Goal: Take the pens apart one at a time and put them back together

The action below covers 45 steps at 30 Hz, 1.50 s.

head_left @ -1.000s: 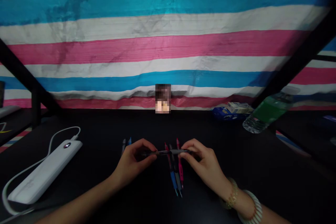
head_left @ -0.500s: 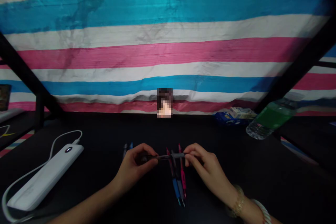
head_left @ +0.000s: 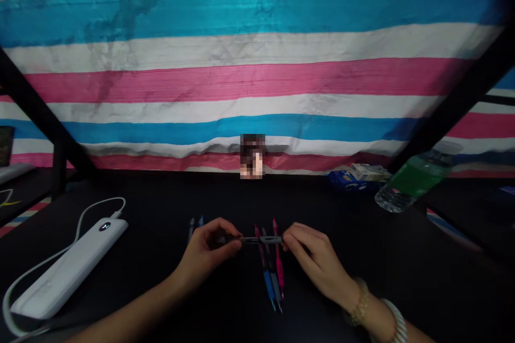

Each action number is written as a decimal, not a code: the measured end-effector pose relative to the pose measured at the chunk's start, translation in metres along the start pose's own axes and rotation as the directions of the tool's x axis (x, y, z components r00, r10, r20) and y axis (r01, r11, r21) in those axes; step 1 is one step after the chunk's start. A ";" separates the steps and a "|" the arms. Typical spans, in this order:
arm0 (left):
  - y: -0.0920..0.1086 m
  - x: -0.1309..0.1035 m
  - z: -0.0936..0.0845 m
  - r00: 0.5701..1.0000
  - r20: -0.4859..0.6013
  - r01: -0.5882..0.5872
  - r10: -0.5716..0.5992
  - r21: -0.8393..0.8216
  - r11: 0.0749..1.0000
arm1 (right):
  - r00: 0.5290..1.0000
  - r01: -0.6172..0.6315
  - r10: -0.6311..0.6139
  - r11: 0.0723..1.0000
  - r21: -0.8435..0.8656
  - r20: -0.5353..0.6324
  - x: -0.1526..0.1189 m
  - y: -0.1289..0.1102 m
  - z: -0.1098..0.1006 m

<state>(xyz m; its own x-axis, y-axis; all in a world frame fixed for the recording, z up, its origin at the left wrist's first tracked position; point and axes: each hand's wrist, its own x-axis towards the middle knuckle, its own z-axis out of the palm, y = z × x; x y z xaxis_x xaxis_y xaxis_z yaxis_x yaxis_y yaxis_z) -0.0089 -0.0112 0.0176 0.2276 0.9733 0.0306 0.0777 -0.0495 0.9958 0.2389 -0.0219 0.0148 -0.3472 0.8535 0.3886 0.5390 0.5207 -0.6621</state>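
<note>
I hold a dark pen (head_left: 257, 239) crosswise above the black table (head_left: 161, 278). My left hand (head_left: 207, 254) pinches its left end and my right hand (head_left: 311, 260) pinches its right end. Under the held pen lie three pens side by side (head_left: 271, 276): a blue one, a grey one and a pink one, pointing towards me. The tips of two more pens (head_left: 195, 223) show just beyond my left hand. My right wrist wears a gold bracelet and a white bangle.
A white power bank (head_left: 68, 273) with a white cable lies at the left. At the back right are a tilted plastic bottle with a green label (head_left: 410, 179) and a blue packet (head_left: 354, 179). A striped sheet (head_left: 257, 64) hangs behind the table.
My hands have drawn slightly apart along the pen, so more of its shaft shows between them. The view has dipped a little; nothing on the table has moved.
</note>
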 end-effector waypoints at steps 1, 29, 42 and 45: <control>0.000 0.000 0.000 1.000 -0.003 -0.001 0.001 0.001 1.000 | 1.000 0.001 -0.001 1.000 0.003 0.007 0.000 -0.001 -0.001; -0.007 -0.005 0.009 0.984 -0.128 -0.152 0.122 -0.265 0.952 | 0.989 0.118 -0.086 0.946 -0.302 0.119 -0.013 -0.014 0.019; -0.003 -0.006 0.008 0.977 -0.035 -0.203 0.210 -0.456 0.866 | 0.910 -0.396 0.294 0.826 0.400 0.294 -0.011 -0.020 0.032; -0.002 -0.004 0.006 0.970 -0.005 -0.215 0.242 -0.478 0.852 | 0.835 -0.533 0.281 0.629 0.567 0.473 -0.012 -0.021 0.033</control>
<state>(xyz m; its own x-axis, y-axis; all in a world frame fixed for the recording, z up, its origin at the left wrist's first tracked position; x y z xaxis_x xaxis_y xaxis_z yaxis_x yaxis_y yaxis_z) -0.0046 -0.0167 0.0152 0.2346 0.9336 0.2709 -0.4463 -0.1441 0.8832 0.2065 -0.0435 0.0030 -0.5014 0.8494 -0.1648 0.0888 -0.1389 -0.9863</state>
